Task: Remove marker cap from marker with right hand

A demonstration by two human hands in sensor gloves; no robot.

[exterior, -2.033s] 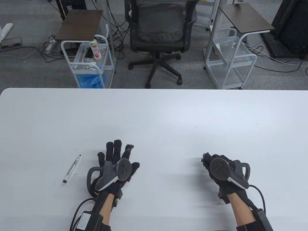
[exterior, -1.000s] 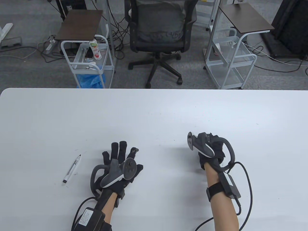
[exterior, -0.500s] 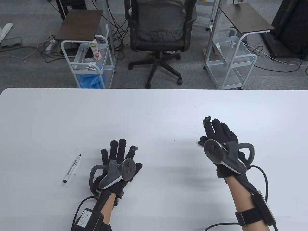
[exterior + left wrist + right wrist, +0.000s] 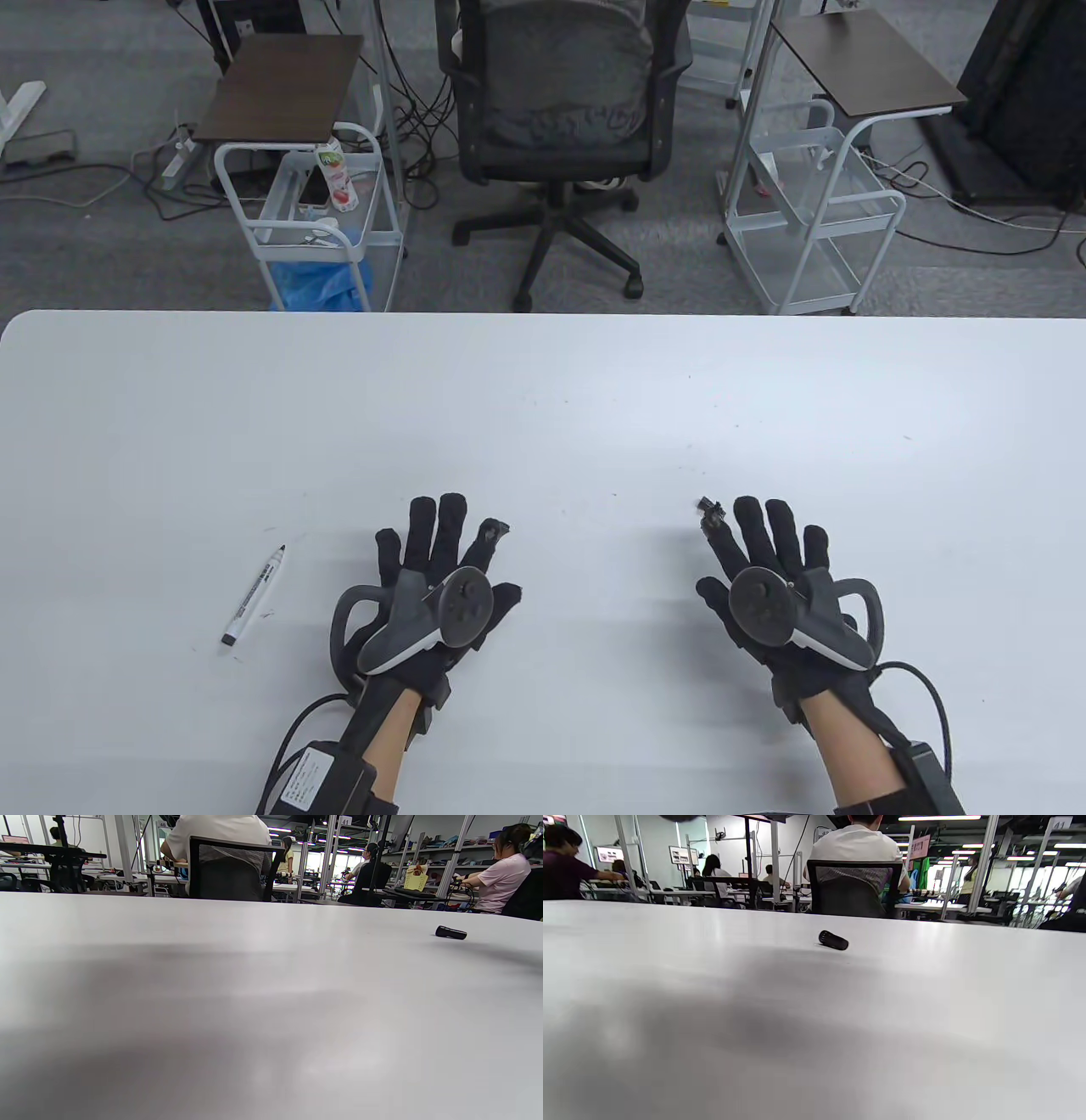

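Table view: the left hand (image 4: pixel 441 577) and right hand (image 4: pixel 776 586) lie palm-down on the white table (image 4: pixel 543 399), fingers spread wide and straight, gripping nothing. Each wears a black fabric glove with a grey, rounded plastic tracker strapped to its back. The marker (image 4: pixel 253 596), a slim white cylinder with printed lettering and a dark tip at each end, lies flat and diagonal on the matte tabletop to the left of the left hand, apart from it. The marker cap (image 4: pixel 833 940), a short black cylinder with a smooth, slightly glossy surface, lies on its side on the table; the right wrist view shows it ahead of the right hand, and the left wrist view shows it far to the right (image 4: pixel 451 932).
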